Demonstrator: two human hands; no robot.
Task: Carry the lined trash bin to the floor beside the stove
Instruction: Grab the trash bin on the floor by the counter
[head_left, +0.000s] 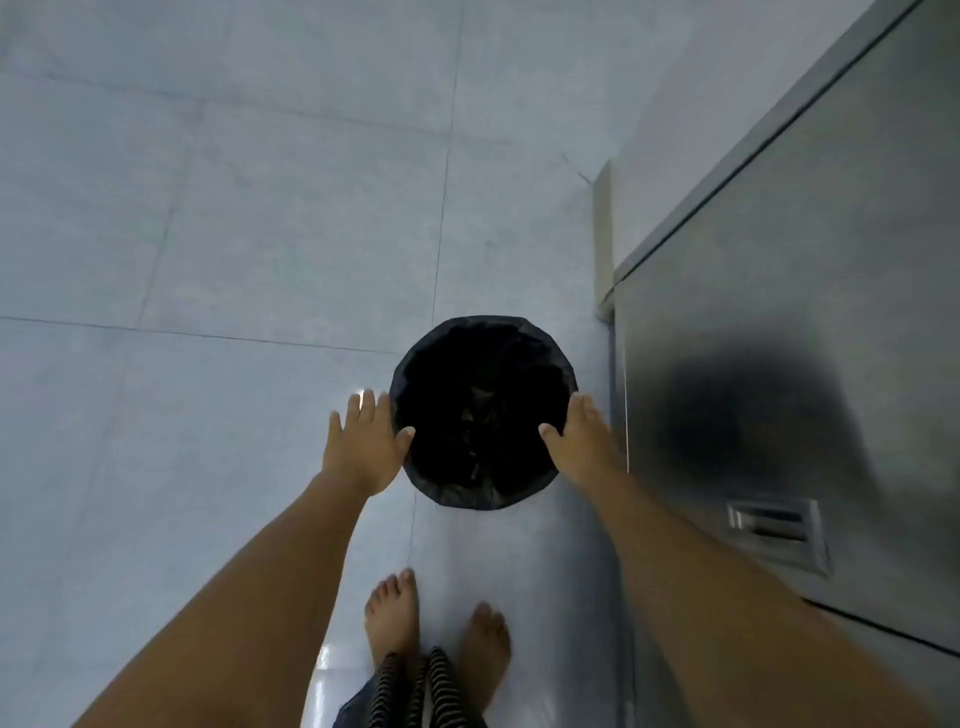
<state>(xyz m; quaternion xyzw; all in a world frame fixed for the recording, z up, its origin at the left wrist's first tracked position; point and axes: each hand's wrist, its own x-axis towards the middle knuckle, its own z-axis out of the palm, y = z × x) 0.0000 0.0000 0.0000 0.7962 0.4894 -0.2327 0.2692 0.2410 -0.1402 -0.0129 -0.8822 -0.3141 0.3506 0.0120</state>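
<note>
A round trash bin (470, 498) lined with a black bag sits low over the pale tiled floor, right beside a stainless steel unit (779, 249). I look straight down into its dark inside. My left hand (363, 447) is on the bin's left side, thumb over the rim and fingers spread outside. On the opposite side, my right hand (584, 441) has its thumb over the rim and its fingers down the outside. I cannot tell whether the bin's base touches the floor.
The steel unit fills the right side, with a recessed handle (774, 525) in its front and a pale post (602, 244) at its far corner. My bare feet (392, 613) stand just behind the bin. Light grey floor tiles (208, 234) spread to the left and ahead.
</note>
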